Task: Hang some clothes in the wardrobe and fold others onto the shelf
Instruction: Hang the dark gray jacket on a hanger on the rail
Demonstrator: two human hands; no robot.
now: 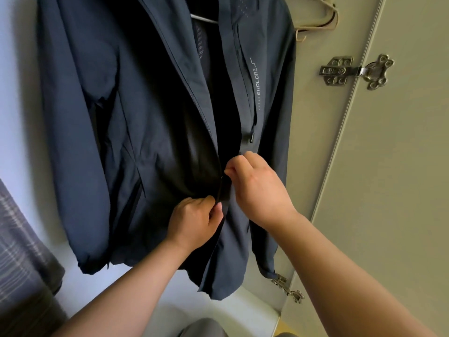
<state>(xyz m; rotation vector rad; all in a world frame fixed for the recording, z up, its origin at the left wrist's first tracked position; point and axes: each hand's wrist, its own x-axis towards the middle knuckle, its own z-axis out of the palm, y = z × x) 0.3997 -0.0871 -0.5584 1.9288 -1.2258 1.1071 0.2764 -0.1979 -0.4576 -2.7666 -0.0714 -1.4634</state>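
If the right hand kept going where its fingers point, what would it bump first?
Most likely the navy jacket: the right hand pinches its zipper, and the other front panel lies just beyond, though depth is unclear.

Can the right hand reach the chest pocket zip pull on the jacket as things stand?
Probably yes: the zip pull hangs just above the right hand, with nothing between them, though it must first let go of the jacket.
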